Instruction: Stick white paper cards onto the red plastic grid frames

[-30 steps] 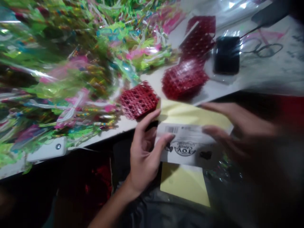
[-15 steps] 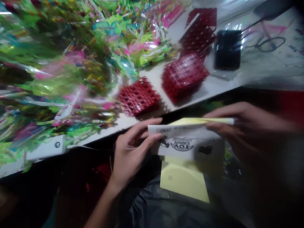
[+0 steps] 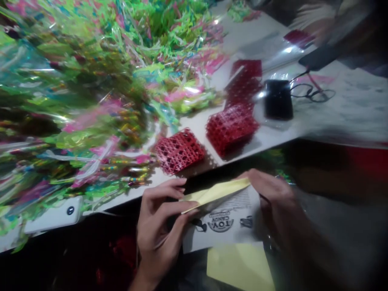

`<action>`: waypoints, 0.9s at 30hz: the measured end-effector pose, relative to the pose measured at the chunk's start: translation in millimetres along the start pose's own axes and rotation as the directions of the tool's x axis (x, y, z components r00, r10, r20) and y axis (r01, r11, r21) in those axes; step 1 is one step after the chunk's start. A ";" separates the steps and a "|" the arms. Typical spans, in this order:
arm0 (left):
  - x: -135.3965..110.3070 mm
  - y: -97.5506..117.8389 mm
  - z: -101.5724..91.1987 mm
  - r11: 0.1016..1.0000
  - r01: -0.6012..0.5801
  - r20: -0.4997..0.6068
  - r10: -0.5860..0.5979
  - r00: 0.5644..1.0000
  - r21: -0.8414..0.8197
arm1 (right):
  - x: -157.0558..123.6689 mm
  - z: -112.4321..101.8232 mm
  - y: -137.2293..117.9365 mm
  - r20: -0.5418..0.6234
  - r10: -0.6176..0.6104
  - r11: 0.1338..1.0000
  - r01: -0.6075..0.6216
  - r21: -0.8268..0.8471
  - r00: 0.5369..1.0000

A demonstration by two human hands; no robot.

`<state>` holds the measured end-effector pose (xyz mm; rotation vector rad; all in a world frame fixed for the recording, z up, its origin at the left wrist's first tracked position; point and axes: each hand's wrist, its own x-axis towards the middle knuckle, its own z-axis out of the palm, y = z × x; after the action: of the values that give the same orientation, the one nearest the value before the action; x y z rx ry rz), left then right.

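Left hand: left hand (image 3: 156, 232) in front of the near edge of the mottled white table (image 3: 357, 115), holding the left end of a folded pale yellow paper strip (image 3: 214, 195).
Left fingers: curled, together, clamped with the thumb on the yellow strip.
Right hand: right hand (image 3: 273, 204), blurred, in front of the table edge, at the right end of the yellow strip.
Right fingers: together, pressed down on the strip's right end and a white printed paper label (image 3: 221, 224); grip looks firm, blur hides the exact contact.
Label: lies under the yellow strip, between both hands, in front of the table edge; printed "TOY CANDY", upside down in view.
Loose sheet: flat pale yellow paper sheet (image 3: 239, 268) in front of the table edge, just below the white label.
On table, near hands: three red plastic mesh blocks (image 3: 178, 151), (image 3: 230, 129), (image 3: 246, 81) in a row.
On table, right: black rectangular object in clear plastic wrap (image 3: 278, 99), beside a thin black cord (image 3: 312, 93).
On table, left: large heap of shredded green and pink iridescent cellophane (image 3: 91, 81); white rectangular box with a round black button (image 3: 53, 215) at the table edge.
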<state>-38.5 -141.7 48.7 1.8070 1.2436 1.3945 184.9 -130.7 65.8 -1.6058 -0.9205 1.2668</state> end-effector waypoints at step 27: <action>8.2 12.8 2.5 0.774 0.582 -0.105 -0.620 0.778 -0.250 | 6.6 -13.3 -7.7 0.338 -0.397 0.842 0.485 -0.235 0.853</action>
<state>-31.5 -139.6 62.3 1.0057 1.5332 1.2570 199.0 -124.3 72.2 -1.3404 -1.6403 1.0573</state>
